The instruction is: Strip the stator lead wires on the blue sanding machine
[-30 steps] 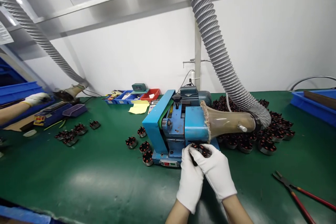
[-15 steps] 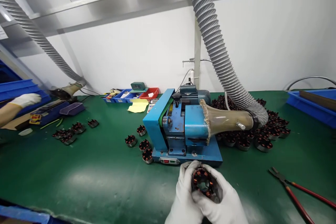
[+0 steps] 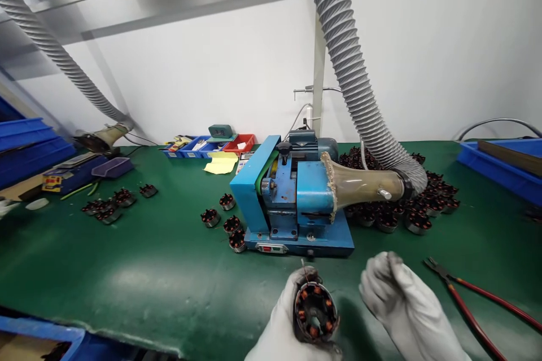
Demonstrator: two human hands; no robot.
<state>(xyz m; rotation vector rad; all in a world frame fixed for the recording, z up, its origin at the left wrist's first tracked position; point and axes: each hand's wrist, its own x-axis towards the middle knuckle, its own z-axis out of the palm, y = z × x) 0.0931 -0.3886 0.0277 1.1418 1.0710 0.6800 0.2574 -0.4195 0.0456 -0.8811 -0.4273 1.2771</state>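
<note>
Near the lower edge of the green tabletop (image 3: 127, 271), the gloved left hand (image 3: 283, 330) grips a wound stator (image 3: 315, 311), copper coils facing the camera. Just beside it, the right hand (image 3: 402, 304) holds nothing, fingers seemingly loosely curled. Behind both stands a blue machine (image 3: 292, 197); red-handled pliers (image 3: 470, 302) lie at right.

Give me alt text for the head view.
The gloved left hand holds a copper-wound stator over the green bench; the right hand hovers empty beside it. Behind stand a blue machine and more stators.
</note>
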